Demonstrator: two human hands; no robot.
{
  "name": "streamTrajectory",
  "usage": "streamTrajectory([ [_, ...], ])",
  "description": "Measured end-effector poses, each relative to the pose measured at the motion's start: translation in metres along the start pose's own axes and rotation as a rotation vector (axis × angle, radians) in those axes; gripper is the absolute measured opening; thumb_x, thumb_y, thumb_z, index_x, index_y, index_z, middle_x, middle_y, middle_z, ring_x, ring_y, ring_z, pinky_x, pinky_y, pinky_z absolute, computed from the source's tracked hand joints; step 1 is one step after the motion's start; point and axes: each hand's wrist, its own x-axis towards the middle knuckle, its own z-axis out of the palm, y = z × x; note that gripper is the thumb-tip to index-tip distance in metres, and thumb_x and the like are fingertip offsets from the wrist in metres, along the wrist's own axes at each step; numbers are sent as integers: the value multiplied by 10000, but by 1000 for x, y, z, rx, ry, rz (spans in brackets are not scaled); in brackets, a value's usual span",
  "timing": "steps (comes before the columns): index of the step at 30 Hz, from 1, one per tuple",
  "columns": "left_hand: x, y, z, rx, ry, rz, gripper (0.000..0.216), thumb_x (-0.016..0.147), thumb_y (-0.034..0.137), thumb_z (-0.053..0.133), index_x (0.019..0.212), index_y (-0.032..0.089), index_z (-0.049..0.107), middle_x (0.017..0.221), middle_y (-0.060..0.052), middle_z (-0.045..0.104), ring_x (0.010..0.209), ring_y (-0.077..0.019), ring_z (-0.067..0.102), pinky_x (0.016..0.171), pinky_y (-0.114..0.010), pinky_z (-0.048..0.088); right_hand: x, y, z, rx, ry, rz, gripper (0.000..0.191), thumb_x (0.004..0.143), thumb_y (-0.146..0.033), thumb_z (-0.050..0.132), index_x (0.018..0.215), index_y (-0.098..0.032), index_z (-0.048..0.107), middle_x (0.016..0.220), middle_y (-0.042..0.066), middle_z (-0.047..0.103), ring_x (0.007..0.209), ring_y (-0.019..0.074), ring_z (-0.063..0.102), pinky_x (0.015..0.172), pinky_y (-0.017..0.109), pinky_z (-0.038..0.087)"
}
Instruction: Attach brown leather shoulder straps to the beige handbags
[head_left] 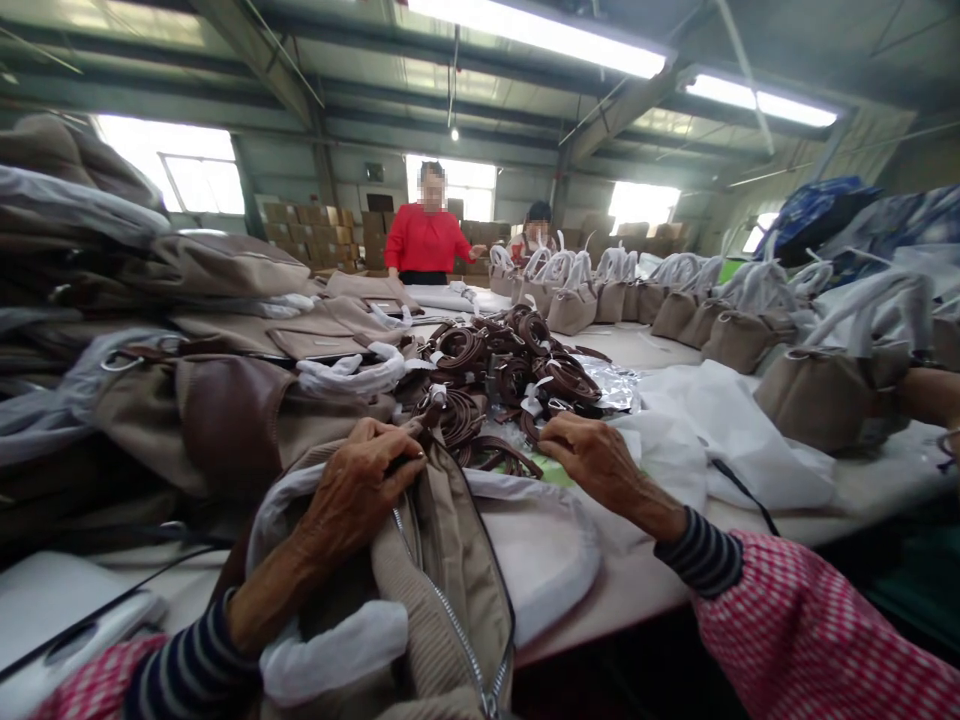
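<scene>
My left hand (367,470) is closed on the upper edge of a beige handbag (397,600), by one end of its zipper. The bag lies in front of me with its top unzipped. Its silver zipper (450,610) runs down towards me, and white wrapping covers its handles (334,650). Reaching forward, my right hand (592,460) has its fingers curled together at the near side of a heap of coiled brown straps (514,370). Whatever is between those fingertips is hidden.
Beige bags (225,410) are piled high on the left. Several small bags (742,340) with wrapped handles stand along the right, beside white sheeting (727,430). A person in red (424,240) stands across the table, another person behind the bags. A forearm (930,395) enters at the right edge.
</scene>
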Motion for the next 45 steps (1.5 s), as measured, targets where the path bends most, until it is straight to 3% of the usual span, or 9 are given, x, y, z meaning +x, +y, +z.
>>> streamTrajectory([
  [4, -3, 1, -3, -26, 4, -50, 181, 932, 340, 611, 913, 216, 742, 966, -71, 674, 958, -261, 608, 842, -383, 491, 16, 5, 20, -215, -141, -32, 93, 982, -249, 691, 955, -178, 745, 991, 66, 760, 888, 205, 709, 717, 286, 390],
  [9, -1, 6, -7, -40, -25, -92, 172, 916, 330, 610, 900, 224, 744, 952, -63, 688, 976, -269, 610, 863, -388, 471, 21, 2, 34, -269, -162, -26, 161, 999, -211, 599, 921, -174, 734, 975, 77, 770, 865, 206, 702, 697, 294, 360],
  [15, -1, 9, -11, -65, -54, -118, 201, 923, 327, 584, 924, 207, 745, 978, -78, 688, 996, -274, 614, 890, -396, 461, -13, 3, 1, -25, -54, -2, 94, 854, -144, 602, 776, -187, 631, 780, 17, 692, 714, 163, 616, 670, 280, 353],
  [21, 0, 8, -9, -74, -62, -94, 215, 932, 341, 572, 924, 211, 743, 969, -78, 688, 1000, -277, 607, 878, -391, 459, -63, 6, -41, 97, -250, 125, 151, 874, -277, 605, 762, -202, 674, 744, 11, 681, 690, 176, 584, 653, 296, 358],
  [25, -1, 6, -8, -65, -58, -77, 223, 941, 335, 562, 929, 203, 742, 972, -85, 688, 1004, -280, 601, 881, -396, 456, -42, 12, -48, 258, -233, 163, 289, 921, -419, 594, 912, -196, 777, 945, 57, 771, 851, 221, 652, 772, 324, 429],
  [31, -2, 6, -8, -48, -38, -65, 192, 925, 324, 603, 925, 203, 753, 965, -82, 682, 1000, -277, 607, 867, -387, 465, 18, 12, -12, 209, -288, 119, 317, 861, -373, 623, 644, -159, 709, 639, 23, 632, 633, 158, 539, 619, 300, 341],
  [36, -3, 7, -11, -67, -30, -66, 165, 933, 303, 615, 931, 207, 749, 983, -74, 712, 1019, -273, 616, 895, -385, 460, 28, 10, 11, 271, -327, 184, 244, 774, -306, 634, 608, -146, 713, 587, 28, 620, 587, 143, 517, 570, 277, 351],
  [41, 0, 13, -14, -38, -82, -125, 192, 961, 290, 567, 887, 214, 726, 966, -63, 726, 982, -264, 609, 885, -387, 442, 4, 6, -19, 428, -327, 249, 240, 749, -369, 653, 683, -154, 735, 606, 18, 629, 535, 121, 444, 509, 260, 306],
  [45, 3, 13, -14, -14, -84, -160, 178, 947, 268, 551, 834, 204, 672, 898, -55, 683, 917, -247, 598, 857, -379, 423, -8, -26, -40, 624, -339, 244, 270, 758, -395, 697, 863, -163, 787, 645, 3, 646, 546, 118, 448, 503, 251, 312],
])
